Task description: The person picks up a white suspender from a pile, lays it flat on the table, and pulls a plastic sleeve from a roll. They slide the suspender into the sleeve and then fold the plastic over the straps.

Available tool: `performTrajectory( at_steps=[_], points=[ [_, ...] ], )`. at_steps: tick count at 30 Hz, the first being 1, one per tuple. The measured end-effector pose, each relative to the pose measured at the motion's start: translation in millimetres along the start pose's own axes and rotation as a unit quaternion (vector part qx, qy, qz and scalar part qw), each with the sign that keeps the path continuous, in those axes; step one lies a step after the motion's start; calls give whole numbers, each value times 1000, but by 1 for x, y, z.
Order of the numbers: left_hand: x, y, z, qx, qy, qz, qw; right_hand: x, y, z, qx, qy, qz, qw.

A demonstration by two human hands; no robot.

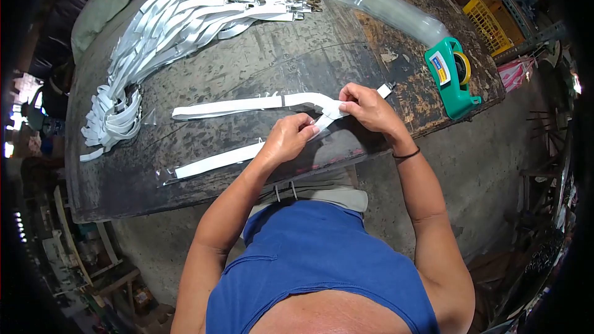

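Observation:
White elastic straps [229,106] lie in a Y shape across the dark worktable, one branch running left and another toward the lower left, with metal clips at some ends. My left hand [289,138] pinches the lower branch near the junction. Just right of it, my right hand [365,109] has thumb and fingers closed on the junction where the straps cross. One short strap end with a clip sticks out beyond my right hand. A large bundle of similar white straps [179,21] with metal clips lies at the back left of the table.
A green tape dispenser [450,79] with a yellow-cored roll stands at the table's right edge. Clear plastic sleeves [396,9] lie along the back right. Beyond the worn table [247,65] is a yellow crate [487,25]. A small clear plastic piece lies beside the bundle.

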State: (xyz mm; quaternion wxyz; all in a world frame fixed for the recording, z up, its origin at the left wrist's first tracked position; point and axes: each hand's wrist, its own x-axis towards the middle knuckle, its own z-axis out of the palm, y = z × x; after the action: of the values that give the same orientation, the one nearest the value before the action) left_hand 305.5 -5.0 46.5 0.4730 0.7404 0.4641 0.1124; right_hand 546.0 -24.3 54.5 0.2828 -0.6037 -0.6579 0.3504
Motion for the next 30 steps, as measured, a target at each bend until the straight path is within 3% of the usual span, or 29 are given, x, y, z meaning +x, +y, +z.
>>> performTrajectory(
  at_steps=[3,12,23,30],
  points=[
    [1,-3,-8,-99,5,3,995,6,-2,-6,124,-46,34,991],
    [5,-8,-8,-184,24,11,983,11,-14,3,188,-22,23,982],
    [20,-15,6,-230,46,-5,972,13,-12,6,177,-41,41,982],
    [22,-7,7,-183,44,-35,981,13,-8,8,135,-50,35,989]
  ],
)
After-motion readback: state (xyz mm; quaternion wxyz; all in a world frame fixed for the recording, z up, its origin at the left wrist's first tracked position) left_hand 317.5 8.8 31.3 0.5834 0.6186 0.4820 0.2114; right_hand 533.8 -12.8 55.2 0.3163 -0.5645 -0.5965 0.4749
